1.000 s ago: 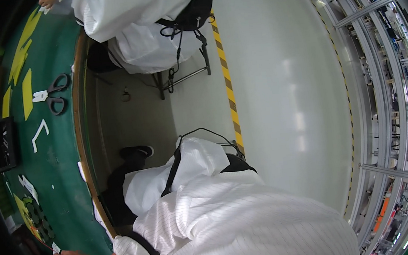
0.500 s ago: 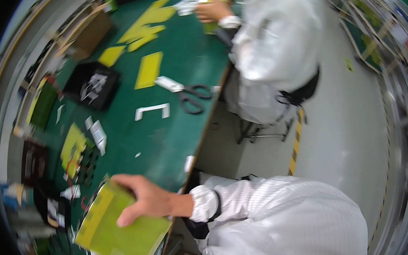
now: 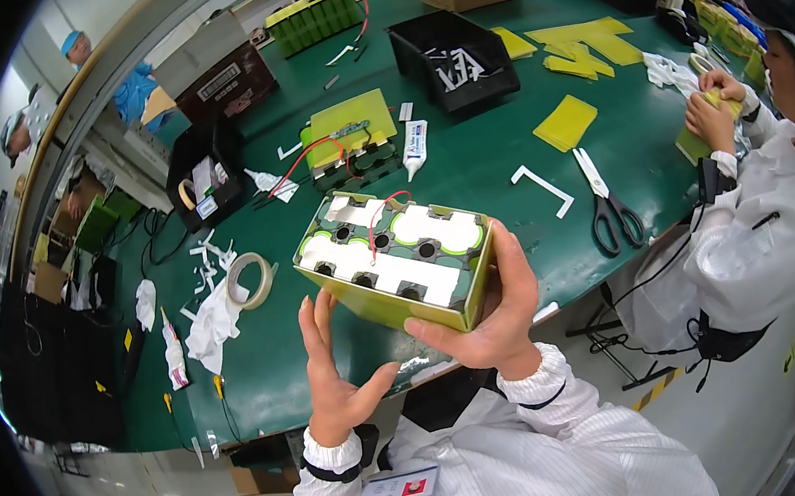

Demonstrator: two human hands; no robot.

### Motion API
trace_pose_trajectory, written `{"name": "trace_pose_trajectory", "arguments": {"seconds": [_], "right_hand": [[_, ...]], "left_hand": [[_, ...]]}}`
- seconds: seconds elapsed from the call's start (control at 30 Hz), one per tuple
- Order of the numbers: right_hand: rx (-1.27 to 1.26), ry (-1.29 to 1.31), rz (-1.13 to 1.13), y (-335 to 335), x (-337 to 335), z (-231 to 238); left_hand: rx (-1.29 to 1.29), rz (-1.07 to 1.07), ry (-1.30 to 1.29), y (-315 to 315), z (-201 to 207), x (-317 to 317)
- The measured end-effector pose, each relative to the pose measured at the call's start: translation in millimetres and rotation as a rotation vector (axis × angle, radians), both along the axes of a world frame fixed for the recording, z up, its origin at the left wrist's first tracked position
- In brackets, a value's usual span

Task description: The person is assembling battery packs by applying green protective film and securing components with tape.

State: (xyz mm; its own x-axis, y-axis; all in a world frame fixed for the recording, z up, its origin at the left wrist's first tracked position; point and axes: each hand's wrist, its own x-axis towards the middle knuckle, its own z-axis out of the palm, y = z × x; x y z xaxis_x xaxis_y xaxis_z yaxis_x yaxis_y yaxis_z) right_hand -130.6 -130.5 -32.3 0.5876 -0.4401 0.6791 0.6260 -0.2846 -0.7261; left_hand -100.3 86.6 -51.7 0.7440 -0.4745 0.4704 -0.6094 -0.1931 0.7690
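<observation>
My right hand (image 3: 497,320) is closed around the right end of a battery pack (image 3: 379,300), thumb along its near side. The pack is a box wrapped in yellow-green sheet, held tilted above the table's front edge. Its upper face shows white pads (image 3: 434,229), grey cell holders with dark holes and a thin red wire (image 3: 377,216). Beside the pack's lower left corner is my left hand (image 3: 342,382), open with fingers spread and holding nothing; whether a fingertip touches the pack I cannot tell.
On the green table (image 3: 467,175) lie scissors (image 3: 606,202), a white strip frame (image 3: 543,189), a glue tube (image 3: 415,149), a tape roll (image 3: 252,280) and yellow sheets (image 3: 566,124). Another pack (image 3: 350,142) and a black bin (image 3: 451,58) stand behind. A co-worker (image 3: 759,181) sits at right.
The view has swung left. Both hands were on the pack, its yellow-green side showing; now the white-padded face shows and my left hand has let go. My right hand keeps its hold.
</observation>
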Motion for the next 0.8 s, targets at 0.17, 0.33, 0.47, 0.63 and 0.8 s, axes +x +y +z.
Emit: {"name": "trace_pose_trajectory", "arguments": {"seconds": [0.17,0.33,0.47,0.63,0.8], "right_hand": [[-0.251,-0.088,-0.181,23.4,7.2,-14.5],[-0.256,-0.045,-0.249,50.8,14.6,-33.7],[-0.22,-0.044,-0.218,64.5,14.1,-45.2],[-0.229,-0.019,-0.254,68.4,6.0,-57.5],[-0.248,0.031,-0.17,61.2,-13.0,-50.6]], "left_hand": [[-0.067,0.052,0.089,1.5,-1.2,-7.6],[-0.107,0.175,-0.033,-5.2,3.6,-0.7],[-0.145,0.246,-0.103,-9.8,10.3,7.9],[-0.032,0.29,-0.15,-21.9,10.4,4.7],[-0.183,0.229,-0.246,-22.4,11.4,4.0]]}}
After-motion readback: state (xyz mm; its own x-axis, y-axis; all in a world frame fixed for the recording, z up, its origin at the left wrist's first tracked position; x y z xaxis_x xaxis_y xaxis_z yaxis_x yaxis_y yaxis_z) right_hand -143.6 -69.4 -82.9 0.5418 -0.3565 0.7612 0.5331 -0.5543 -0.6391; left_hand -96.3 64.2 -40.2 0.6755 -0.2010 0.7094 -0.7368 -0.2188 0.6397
